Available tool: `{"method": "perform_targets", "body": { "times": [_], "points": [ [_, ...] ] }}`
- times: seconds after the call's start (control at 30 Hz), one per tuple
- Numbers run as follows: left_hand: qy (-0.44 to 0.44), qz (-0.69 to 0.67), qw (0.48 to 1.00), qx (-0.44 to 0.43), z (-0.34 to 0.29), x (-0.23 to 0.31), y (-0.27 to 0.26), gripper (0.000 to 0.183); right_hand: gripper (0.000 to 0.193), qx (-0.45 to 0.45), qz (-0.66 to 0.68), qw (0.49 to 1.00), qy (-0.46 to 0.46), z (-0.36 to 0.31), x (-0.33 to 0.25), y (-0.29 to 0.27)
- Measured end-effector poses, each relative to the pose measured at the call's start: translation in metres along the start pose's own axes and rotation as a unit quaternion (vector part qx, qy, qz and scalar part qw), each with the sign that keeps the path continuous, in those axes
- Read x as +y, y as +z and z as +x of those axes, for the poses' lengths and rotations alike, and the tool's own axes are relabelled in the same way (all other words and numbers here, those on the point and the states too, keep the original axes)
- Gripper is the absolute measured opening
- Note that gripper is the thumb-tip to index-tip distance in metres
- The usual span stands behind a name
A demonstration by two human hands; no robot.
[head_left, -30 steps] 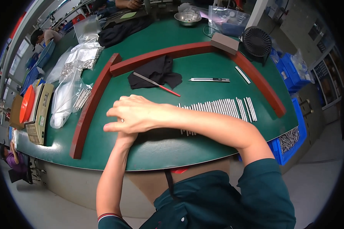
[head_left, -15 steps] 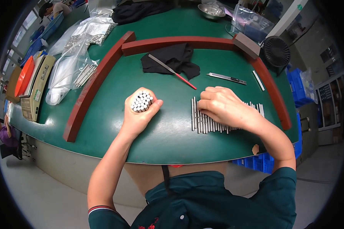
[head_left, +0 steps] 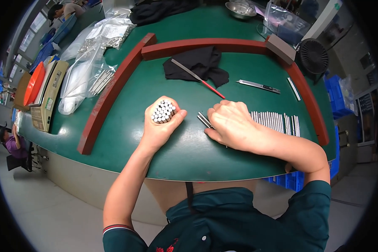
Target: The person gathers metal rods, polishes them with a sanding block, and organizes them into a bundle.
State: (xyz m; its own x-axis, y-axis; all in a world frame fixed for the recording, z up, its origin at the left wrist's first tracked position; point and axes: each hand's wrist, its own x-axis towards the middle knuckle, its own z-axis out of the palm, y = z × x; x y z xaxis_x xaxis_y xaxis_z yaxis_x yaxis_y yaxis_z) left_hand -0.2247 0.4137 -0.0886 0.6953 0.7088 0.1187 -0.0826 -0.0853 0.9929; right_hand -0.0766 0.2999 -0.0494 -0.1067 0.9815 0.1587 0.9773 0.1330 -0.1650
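Rods [head_left: 163,111], thin grey metal ones, stand bunched on end in your left hand [head_left: 158,126], the fingers wrapped tight around the bundle so only the cut ends show at the top. That fist rests on the green table [head_left: 126,126], just left of centre. A second ago this hand lay under your right arm with no bundle showing; now it is out and the bundle looks full, so the gathering appears well along. Your right hand [head_left: 233,125] has come back from the left and lies flat, palm down, over the near end of the row of rods [head_left: 275,121] laid side by side. Its fingertips touch the leftmost few; whether it pinches any you cannot tell, as the palm hides them. Beyond lie a black cloth [head_left: 197,65], a red-handled file [head_left: 199,79], a utility knife [head_left: 258,86] and the red wooden border [head_left: 109,94].
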Motion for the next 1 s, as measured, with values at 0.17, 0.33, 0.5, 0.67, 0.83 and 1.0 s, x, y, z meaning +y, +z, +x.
{"method": "perform_targets", "body": {
  "times": [0.17, 0.33, 0.5, 0.67, 0.83, 1.0],
  "points": [
    [0.009, 0.012, 1.0, 0.001, 0.001, 0.0, 0.002, 0.015, 0.011, -0.049, -0.052, 0.997, 0.002, 0.014, -0.017, 0.007],
    [0.034, 0.018, 0.999, -0.001, 0.0, 0.0, 0.001, 0.015, 0.003, -0.084, -0.178, 0.98, 0.002, 0.023, -0.032, 0.008],
    [-0.007, 0.017, 1.0, -0.014, -0.002, 0.005, 0.0, 0.015, 0.004, -0.065, -0.081, 0.994, -0.019, 0.023, -0.009, -0.007],
    [0.011, 0.008, 1.0, -0.013, -0.002, 0.001, -0.004, 0.014, 0.006, 0.118, 0.204, 0.97, -0.065, 0.019, 0.004, -0.01],
    [0.016, 0.012, 1.0, -0.022, 0.0, 0.003, -0.002, 0.014, 0.01, 0.153, 0.327, 0.932, -0.027, 0.009, 0.007, 0.019],
    [0.015, 0.005, 1.0, -0.023, -0.001, 0.006, -0.003, 0.014, 0.012, 0.164, 0.336, 0.926, -0.054, 0.016, 0.005, 0.024]
  ]
}}
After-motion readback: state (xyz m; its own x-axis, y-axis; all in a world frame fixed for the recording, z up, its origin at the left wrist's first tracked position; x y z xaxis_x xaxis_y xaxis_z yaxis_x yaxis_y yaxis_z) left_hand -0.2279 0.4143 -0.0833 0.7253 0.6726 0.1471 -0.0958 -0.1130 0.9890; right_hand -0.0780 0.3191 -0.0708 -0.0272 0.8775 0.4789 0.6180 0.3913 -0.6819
